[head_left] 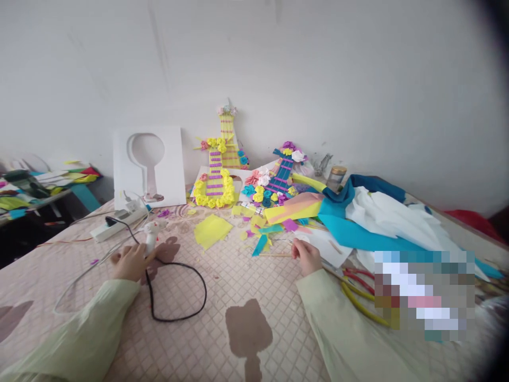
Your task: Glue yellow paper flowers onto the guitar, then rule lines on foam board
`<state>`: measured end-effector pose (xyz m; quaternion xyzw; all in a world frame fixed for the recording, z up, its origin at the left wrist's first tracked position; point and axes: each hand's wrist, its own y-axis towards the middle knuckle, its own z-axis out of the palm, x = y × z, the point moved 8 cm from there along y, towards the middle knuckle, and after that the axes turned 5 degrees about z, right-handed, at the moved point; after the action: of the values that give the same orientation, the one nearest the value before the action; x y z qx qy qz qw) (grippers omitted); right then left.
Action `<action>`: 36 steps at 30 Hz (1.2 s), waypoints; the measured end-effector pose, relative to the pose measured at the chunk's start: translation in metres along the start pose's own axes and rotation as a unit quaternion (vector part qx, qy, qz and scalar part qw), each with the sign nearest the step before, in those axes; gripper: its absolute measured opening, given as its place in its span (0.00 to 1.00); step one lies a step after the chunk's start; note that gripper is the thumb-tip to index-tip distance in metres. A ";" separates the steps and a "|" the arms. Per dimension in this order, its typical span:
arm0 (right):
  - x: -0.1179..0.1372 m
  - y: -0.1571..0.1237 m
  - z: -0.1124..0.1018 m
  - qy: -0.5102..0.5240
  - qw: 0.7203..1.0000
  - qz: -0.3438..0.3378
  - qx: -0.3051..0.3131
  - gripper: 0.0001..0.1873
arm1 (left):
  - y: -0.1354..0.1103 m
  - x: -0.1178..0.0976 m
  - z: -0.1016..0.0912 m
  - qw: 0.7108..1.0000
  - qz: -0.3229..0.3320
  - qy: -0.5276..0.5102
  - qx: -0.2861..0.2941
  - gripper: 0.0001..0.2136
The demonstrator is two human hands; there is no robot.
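A broad table [186, 347] surfaced in pale pink with a diamond pattern was strewn with a looped black cable [205, 291], a white oblong power strip [126, 218], a flat yellow sheet [212, 232], folded teal material [338, 223] and a curved yellow handle [362, 311].

White is shown by the glue gun [151, 236], black by the cord [170, 320], pale green by the sleeves [91, 318]; the pinkish tablecloth [191, 347] is diamond-patterned with brown motifs [248, 328].
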<state>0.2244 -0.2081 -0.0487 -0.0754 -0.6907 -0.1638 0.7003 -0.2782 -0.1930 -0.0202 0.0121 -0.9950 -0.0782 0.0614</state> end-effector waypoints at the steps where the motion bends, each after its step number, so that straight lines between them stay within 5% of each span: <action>1: 0.000 -0.001 0.000 -0.005 1.000 0.001 0.002 0.23 | -0.001 -0.001 -0.002 1.000 -0.013 0.009 -0.003 0.14; 9: -0.004 0.002 -0.007 -0.014 1.000 0.008 -0.013 0.23 | 0.006 0.006 -0.002 0.998 -0.054 -0.022 0.034 0.21; 23: -0.008 0.003 -0.004 -0.020 1.000 0.000 0.014 0.26 | 0.003 0.004 -0.005 0.998 -0.042 -0.051 -0.013 0.21; 30: -0.006 0.003 0.003 -0.025 0.999 -0.010 0.028 0.28 | -0.008 0.023 -0.016 0.990 -0.052 -0.127 -0.043 0.18; 33: -0.003 0.001 0.005 -0.031 0.999 -0.011 0.028 0.28 | -0.015 0.024 -0.036 0.980 -0.050 -0.178 -0.075 0.17; 36: -0.002 -0.001 0.007 -0.034 0.999 -0.007 0.023 0.29 | -0.032 0.016 -0.078 0.970 -0.078 -0.182 -0.140 0.19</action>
<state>0.2176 -0.2069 -0.0503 -0.0598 -0.7180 -0.1506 0.6769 -0.2838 -0.2372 0.0536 0.0664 -0.9646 -0.2223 -0.1258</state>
